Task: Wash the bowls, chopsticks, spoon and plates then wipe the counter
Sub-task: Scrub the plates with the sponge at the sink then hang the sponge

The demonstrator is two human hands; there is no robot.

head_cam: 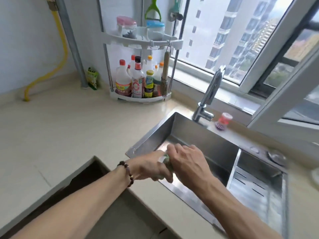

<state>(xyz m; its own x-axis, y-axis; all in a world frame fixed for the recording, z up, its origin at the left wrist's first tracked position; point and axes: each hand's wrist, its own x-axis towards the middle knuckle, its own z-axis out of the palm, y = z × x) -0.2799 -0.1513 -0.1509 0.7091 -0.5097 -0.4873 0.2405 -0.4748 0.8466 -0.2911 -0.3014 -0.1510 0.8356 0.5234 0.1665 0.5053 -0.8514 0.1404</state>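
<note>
Both hands, left hand point(151, 167) and right hand point(187, 163), grip clamped on a greenish cloth point(168, 163), hold it over the sink point(198, 135). Judged: wringing there keeps runoff off the desk point(60, 135).

— What's between the hands?
— A greenish cloth point(168, 163), mostly covered by the right hand point(187, 163) and left hand point(151, 167), blurred; its full shape can't be told.
— And at the right edge?
— A white object point(315, 175) on the bench point(60, 135), cut off. The bottle labels point(136, 85) on the rack are too small to read.
</note>
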